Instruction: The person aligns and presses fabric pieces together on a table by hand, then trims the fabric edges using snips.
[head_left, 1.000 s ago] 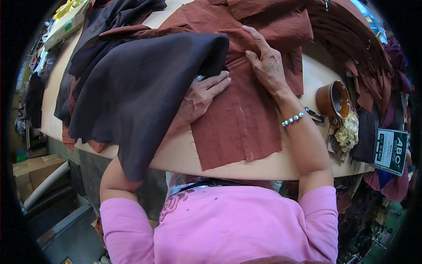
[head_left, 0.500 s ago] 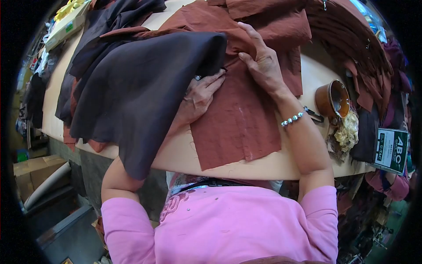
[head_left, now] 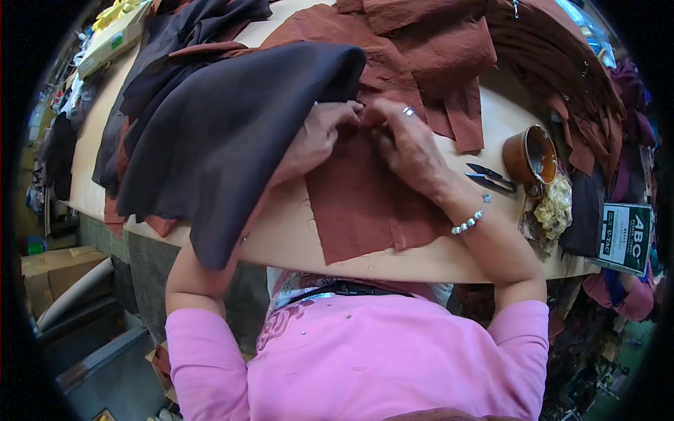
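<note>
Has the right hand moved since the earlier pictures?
Yes. The right hand has drawn back toward the wearer: earlier farther out than the brown cup, now about level with it, its fingers near those of the left hand.

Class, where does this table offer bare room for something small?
Bare tabletop shows between the rust cloth and brown cup; also between the snips, right forearm and near edge. Another patch separates dark cloth from near rust panel. Crowded: around left hand and right hand.
</note>
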Motion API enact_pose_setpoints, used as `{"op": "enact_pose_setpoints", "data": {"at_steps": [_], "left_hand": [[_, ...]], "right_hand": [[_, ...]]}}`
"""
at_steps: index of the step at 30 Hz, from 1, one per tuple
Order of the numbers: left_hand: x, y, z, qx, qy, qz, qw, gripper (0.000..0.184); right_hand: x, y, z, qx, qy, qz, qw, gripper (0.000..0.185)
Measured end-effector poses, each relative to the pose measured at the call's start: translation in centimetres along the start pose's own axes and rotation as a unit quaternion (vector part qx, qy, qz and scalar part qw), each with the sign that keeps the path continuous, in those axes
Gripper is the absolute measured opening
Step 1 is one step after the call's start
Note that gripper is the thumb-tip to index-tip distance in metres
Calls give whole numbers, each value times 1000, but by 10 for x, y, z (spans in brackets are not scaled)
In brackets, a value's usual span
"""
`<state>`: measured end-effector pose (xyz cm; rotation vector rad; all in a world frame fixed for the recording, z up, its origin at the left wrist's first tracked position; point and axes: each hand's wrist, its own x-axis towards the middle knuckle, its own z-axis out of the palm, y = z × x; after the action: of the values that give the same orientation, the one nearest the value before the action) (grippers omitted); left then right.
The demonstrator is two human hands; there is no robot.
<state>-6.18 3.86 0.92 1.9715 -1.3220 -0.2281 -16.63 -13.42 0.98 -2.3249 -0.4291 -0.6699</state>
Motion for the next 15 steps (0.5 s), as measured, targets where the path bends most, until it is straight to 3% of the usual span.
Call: {"op": "enact_pose_setpoints", "data": {"at_steps": [2,5,6,7,9,11,13,15], "left_hand": [[9,14,-17,-79,-6,-76,994,22],[22,9,-20,-198,82,-93,972,23],[27,12,-18,-153,120,-76,978,23],[33,14,-16,-7,162,-7,987,21],[48,11,-17,280,232,128,922,17],[57,-11,-10,355,197,97,909,22],[55,-21,-6,304,179,79,932,24],[45,-20,-9,103,159,49,981,26]], "right_hand": [[-6,-3,1,-11,-55,15,998,35],[-7,-2,6,-68,-49,-43,996,30],[-7,-2,6,-105,-56,-50,992,30],[-7,-1,7,-114,-54,-49,991,30],[-8,1,9,-132,-50,-48,989,31],[-9,1,10,-149,-64,-38,986,32],[-9,1,9,-159,-75,-35,984,32],[-9,0,7,-166,-81,-37,982,32]]}}
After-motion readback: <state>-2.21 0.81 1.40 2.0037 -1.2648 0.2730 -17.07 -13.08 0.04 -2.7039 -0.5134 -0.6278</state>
